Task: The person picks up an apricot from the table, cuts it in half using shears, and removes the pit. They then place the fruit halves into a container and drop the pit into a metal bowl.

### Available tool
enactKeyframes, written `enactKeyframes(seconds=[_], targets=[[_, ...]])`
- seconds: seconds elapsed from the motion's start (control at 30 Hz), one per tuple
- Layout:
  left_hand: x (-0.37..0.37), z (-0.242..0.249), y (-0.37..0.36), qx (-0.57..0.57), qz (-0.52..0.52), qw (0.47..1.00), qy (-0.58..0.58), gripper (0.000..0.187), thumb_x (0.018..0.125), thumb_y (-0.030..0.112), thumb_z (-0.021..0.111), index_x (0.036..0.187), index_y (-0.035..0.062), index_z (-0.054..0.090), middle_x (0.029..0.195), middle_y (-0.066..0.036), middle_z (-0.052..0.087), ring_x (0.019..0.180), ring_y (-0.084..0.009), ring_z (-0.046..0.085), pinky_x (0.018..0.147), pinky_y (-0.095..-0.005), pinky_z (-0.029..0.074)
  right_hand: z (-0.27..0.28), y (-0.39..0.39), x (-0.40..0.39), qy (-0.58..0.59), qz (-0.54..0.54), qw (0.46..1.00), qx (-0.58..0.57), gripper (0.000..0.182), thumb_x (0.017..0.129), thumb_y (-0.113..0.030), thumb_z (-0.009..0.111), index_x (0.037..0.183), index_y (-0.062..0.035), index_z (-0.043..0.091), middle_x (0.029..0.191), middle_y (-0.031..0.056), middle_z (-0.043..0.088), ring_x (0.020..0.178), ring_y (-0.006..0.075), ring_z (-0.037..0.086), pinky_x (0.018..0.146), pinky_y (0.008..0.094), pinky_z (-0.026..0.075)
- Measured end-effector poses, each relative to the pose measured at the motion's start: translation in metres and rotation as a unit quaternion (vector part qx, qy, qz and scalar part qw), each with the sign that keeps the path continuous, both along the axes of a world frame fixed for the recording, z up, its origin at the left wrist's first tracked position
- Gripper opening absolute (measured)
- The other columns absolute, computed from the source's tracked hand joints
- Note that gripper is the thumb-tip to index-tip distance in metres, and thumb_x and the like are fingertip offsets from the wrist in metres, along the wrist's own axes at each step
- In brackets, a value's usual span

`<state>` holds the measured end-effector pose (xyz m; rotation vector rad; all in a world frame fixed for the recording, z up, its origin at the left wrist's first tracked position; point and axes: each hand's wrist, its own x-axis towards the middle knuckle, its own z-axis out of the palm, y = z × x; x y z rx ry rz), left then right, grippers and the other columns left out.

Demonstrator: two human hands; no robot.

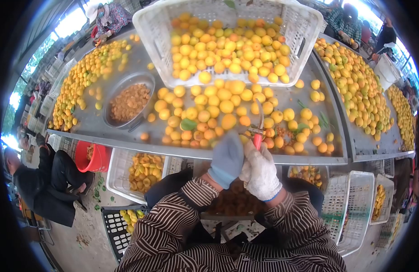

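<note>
My right hand (259, 171), in a white glove, is closed round the red handle of a curved knife (258, 136), its blade pointing up. Against it is my left hand (227, 158), in a blue-grey glove and blurred; its fingers and anything in them cannot be made out. Both hands are at the front edge of the metal table (141, 141). Just beyond them lie loose yellow-orange fruits (227, 107), with a green leaf (188, 124) among them. Above these, a white crate (150, 41) full of fruit leans towards me.
An oval metal bowl (110, 119) of brown pieces stands on the left. Fruit heaps (354, 86) cover the right table. Below are a red bucket (97, 158), a white crate (118, 174) of halved fruit and a black crate (110, 226). A seated person (41, 177) is at left; others work behind.
</note>
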<state>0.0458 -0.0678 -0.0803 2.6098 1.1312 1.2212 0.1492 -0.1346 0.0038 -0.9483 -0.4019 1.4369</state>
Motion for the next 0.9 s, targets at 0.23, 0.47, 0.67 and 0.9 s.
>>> enactKeyframes(seconds=[0.23, 0.47, 0.67, 0.9], targets=[[0.002, 0.054, 0.018, -0.308, -0.146, 0.902, -0.266, 0.042, 0.106, 0.024, 0.037, 0.133, -0.0053, 0.046, 0.115, -0.011, 0.059, 0.097, -0.0191, 0.059, 0.081, -0.026, 0.049, 0.004, 0.015, 0.008, -0.044, -0.015, 0.999, 0.024, 0.032, 0.097, -0.019, 0.058, 0.125, -0.0077, 0.052, 0.066, -0.0048, 0.047, 0.044, 0.0059, 0.038, 0.041, 0.0216, 0.031], [-0.018, 0.066, 0.024, -0.626, -0.171, 0.688, -0.324, 0.049, 0.106, 0.034, 0.035, 0.134, -0.004, 0.046, 0.116, -0.01, 0.06, 0.095, -0.0141, 0.06, 0.083, -0.0236, 0.05, -0.004, 0.025, 0.017, -0.196, -0.046, 0.979, 0.041, 0.032, 0.093, -0.018, 0.063, 0.119, -0.0007, 0.056, 0.078, -0.0022, 0.055, 0.062, 0.005, 0.05, 0.056, 0.02, 0.042], [-0.02, 0.064, 0.028, -0.626, -0.213, 0.66, -0.357, 0.044, 0.105, 0.032, 0.038, 0.124, -0.0039, 0.054, 0.111, -0.011, 0.063, 0.099, -0.017, 0.062, 0.089, -0.0286, 0.05, -0.012, 0.023, 0.015, -0.441, -0.03, 0.879, 0.177, 0.066, 0.081, -0.032, 0.08, 0.128, 0.0038, 0.05, 0.105, 0.0074, 0.064, 0.094, 0.0147, 0.061, 0.082, 0.0288, 0.051], [-0.029, 0.085, 0.029, -0.724, -0.194, 0.538, -0.386, 0.058, 0.091, 0.059, 0.054, 0.116, 0.0075, 0.06, 0.103, -0.007, 0.067, 0.09, -0.0127, 0.064, 0.079, -0.0264, 0.052, 0.014, 0.017, 0.034, -0.224, 0.137, 0.965, 0.019, 0.032, 0.089, -0.011, 0.064, 0.118, 0.0003, 0.059, 0.09, 0.0033, 0.065, 0.077, 0.0061, 0.059, 0.069, 0.0177, 0.047]])
